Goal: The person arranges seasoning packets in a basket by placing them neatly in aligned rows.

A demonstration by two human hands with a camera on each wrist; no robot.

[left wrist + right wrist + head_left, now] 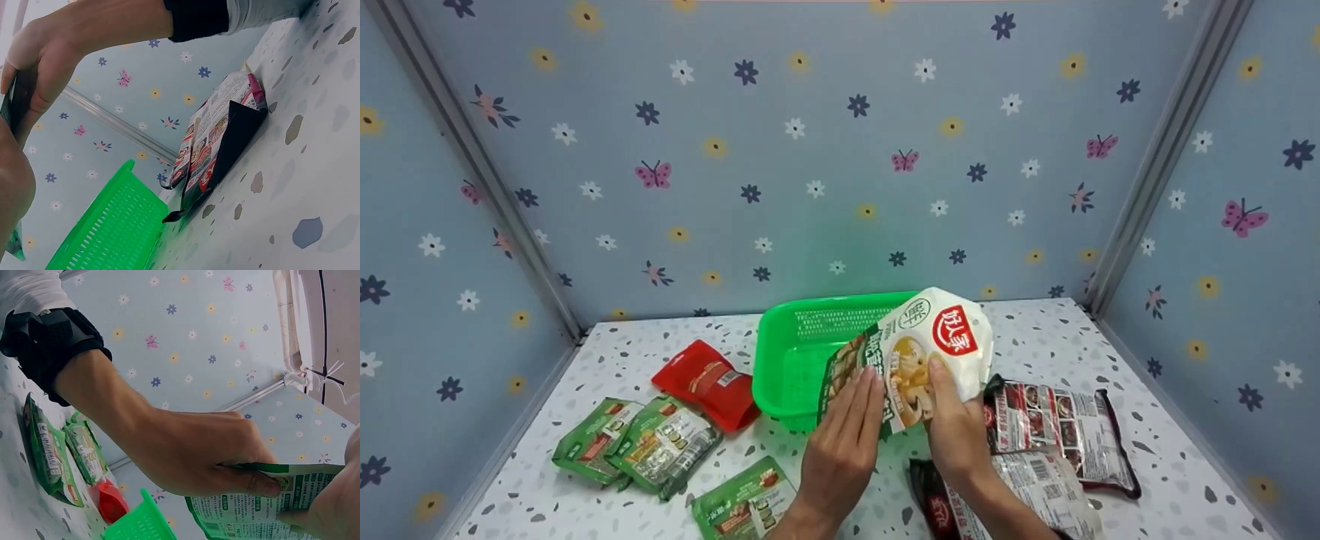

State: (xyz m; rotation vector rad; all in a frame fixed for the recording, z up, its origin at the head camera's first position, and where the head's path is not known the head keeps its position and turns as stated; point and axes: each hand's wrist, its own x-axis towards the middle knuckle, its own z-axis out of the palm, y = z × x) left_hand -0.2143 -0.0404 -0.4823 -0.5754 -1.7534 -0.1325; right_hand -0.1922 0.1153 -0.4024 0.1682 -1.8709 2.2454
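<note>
Both hands hold a white and green food pouch (911,352), tilted over the front right of a green basket (784,375). Its front carries a red logo and a soup picture. My left hand (844,442) lays its fingers along the pouch's lower left front, while its thumb (264,485) presses the printed back. On the right side, my right hand (956,427) grips the pouch with the thumb on the front and the other fingers hidden behind. The pouch covers part of the basket's rim.
Left of the basket lie a red pouch (709,382) and green packets (667,442), with another green packet (746,502) near the front. Dark-edged packets (1057,427) lie on the right, partly behind my right forearm. A flowered wall (840,150) stands behind the speckled table (645,349).
</note>
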